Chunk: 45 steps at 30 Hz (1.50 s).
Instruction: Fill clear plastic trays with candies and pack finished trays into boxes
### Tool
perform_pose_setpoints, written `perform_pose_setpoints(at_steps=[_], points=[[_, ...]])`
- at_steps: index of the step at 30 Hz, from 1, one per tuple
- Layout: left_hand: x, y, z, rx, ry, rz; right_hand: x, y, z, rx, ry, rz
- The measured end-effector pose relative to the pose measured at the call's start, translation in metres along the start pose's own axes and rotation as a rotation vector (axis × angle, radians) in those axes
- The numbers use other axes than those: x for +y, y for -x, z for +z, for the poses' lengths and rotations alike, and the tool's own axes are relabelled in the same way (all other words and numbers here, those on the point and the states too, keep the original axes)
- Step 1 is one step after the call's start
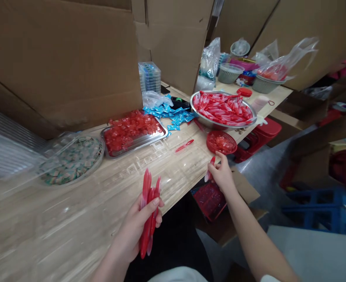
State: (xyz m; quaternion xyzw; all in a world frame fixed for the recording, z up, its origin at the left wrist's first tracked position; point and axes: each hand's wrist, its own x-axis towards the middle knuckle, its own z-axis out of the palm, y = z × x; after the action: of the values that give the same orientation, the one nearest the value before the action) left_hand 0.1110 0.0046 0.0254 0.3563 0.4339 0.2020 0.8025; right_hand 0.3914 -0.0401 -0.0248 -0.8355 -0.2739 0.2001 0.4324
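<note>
My left hand [146, 219] is closed around a small bunch of slim red-and-clear plastic pieces with tapered ends [146, 192], held upright in front of me. Between the fingers of my right hand [222, 172] is one such red-and-clear piece [209, 168], over the table's front edge. Just beyond that hand sits a round red basket [211, 144] with small clear reddish bits in it. Another red piece [184, 145] lies alone on the table. Farther back, a wide metal bowl [197, 113] is heaped with many of the same pieces.
At the table's left stand a metal tray [132, 147] of red bits and a round clear tray [98, 166] of small packets. Blue sachets [179, 116] lie behind. Clear plastic trays [123, 172] cover the tabletop. A red stool [264, 135] stands beyond the table's right edge.
</note>
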Motion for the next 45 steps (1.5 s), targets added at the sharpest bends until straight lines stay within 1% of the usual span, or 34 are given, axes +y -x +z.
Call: perform_pose_setpoints(at_steps=[4,6,9,10,11,12,13,14,16,17,18,19,20,21,22,24,25,26,27,29,31,33,34,36,38,41,43,44,45], points=[[0.007,0.001,0.005,-0.015,-0.009,-0.003,0.002,-0.016,0.011,0.025,0.195,0.044],[0.009,0.002,0.005,-0.003,-0.010,0.000,0.004,-0.019,0.013,0.042,0.272,0.026],[0.010,0.002,0.003,-0.008,-0.014,0.001,-0.002,-0.007,0.011,0.110,0.341,-0.086],[0.010,0.001,0.002,-0.024,-0.016,-0.007,-0.009,0.000,0.012,0.108,0.312,-0.141],[0.010,0.000,0.001,-0.050,-0.020,-0.024,-0.019,0.009,0.013,0.066,0.251,-0.200],[0.010,-0.001,0.000,-0.084,-0.026,-0.047,-0.031,0.019,0.016,-0.031,0.160,-0.259],[0.010,-0.002,-0.001,-0.120,-0.036,-0.073,-0.046,0.029,0.020,-0.193,0.047,-0.302],[0.010,-0.003,-0.002,-0.159,-0.053,-0.098,-0.060,0.038,0.025,-0.389,-0.042,-0.333],[0.009,-0.003,-0.003,-0.236,-0.093,-0.142,-0.087,0.052,0.036,-0.757,-0.149,-0.373],[0.008,-0.002,-0.004,-0.265,-0.111,-0.157,-0.096,0.055,0.041,-0.910,-0.185,-0.370],[0.006,0.000,-0.006,-0.285,-0.126,-0.167,-0.102,0.057,0.044,-1.014,-0.216,-0.353],[0.004,0.004,-0.010,-0.301,-0.137,-0.175,-0.103,0.056,0.046,-1.054,-0.252,-0.322],[0.002,0.008,-0.014,-0.314,-0.143,-0.181,-0.100,0.054,0.046,-1.028,-0.292,-0.278],[-0.001,0.012,-0.019,-0.318,-0.141,-0.185,-0.093,0.049,0.043,-0.950,-0.329,-0.228],[-0.004,0.017,-0.025,-0.306,-0.132,-0.181,-0.085,0.044,0.038,-0.845,-0.354,-0.181],[-0.006,0.025,-0.038,-0.226,-0.087,-0.156,-0.069,0.032,0.023,-0.648,-0.351,-0.117],[-0.005,0.029,-0.044,-0.169,-0.047,-0.131,-0.063,0.027,0.014,-0.581,-0.299,-0.124],[-0.003,0.031,-0.049,-0.107,0.003,-0.096,-0.060,0.024,0.006,-0.530,-0.207,-0.171],[0.000,0.032,-0.053,-0.050,0.061,-0.057,-0.060,0.023,-0.001,-0.485,-0.085,-0.257],[0.007,0.032,-0.058,0.028,0.192,0.019,-0.069,0.028,-0.006,-0.427,0.211,-0.510],[0.015,0.030,-0.057,0.070,0.328,0.052,-0.082,0.042,0.003,-0.449,0.501,-0.820],[0.018,0.028,-0.053,0.075,0.444,0.017,-0.091,0.062,0.021,-0.530,0.741,-1.109],[0.018,0.028,-0.052,0.070,0.488,-0.015,-0.091,0.072,0.032,-0.559,0.843,-1.209],[0.015,0.028,-0.050,0.061,0.530,-0.077,-0.085,0.088,0.052,-0.576,0.973,-1.329],[0.010,0.028,-0.051,0.055,0.540,-0.121,-0.072,0.098,0.065,-0.549,1.024,-1.364],[0.004,0.030,-0.055,0.054,0.521,-0.121,-0.055,0.100,0.068,-0.511,1.004,-1.328],[0.003,0.031,-0.057,0.048,0.455,-0.064,-0.053,0.097,0.064,-0.535,0.906,-1.271],[0.003,0.031,-0.056,0.036,0.405,-0.029,-0.055,0.096,0.062,-0.557,0.817,-1.221],[0.004,0.032,-0.055,0.012,0.351,-0.001,-0.059,0.096,0.061,-0.581,0.698,-1.142]])
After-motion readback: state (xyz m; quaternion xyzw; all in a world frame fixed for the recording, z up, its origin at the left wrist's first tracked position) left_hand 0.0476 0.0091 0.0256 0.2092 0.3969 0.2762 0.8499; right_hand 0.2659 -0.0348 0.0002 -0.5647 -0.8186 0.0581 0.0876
